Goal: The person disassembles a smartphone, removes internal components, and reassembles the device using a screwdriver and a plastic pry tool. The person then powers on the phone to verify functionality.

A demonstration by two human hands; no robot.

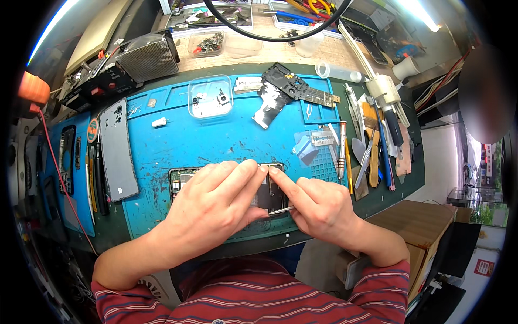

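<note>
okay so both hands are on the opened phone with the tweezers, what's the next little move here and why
Probably ease the tweezers a touch further in under the part. The right hand holds them low against the opened phone, tips hidden by the left hand, which presses the phone down on the blue mat, so it looks steadied for lifting.

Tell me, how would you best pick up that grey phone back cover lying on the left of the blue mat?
Probably by its two long edges, near the middle, coming straight down from above. The grey back cover lies flat on the blue mat, thin and long, so its narrow width suits a pinch. Tools crowd its left edge, so lifting the freer right edge first may help.
</note>
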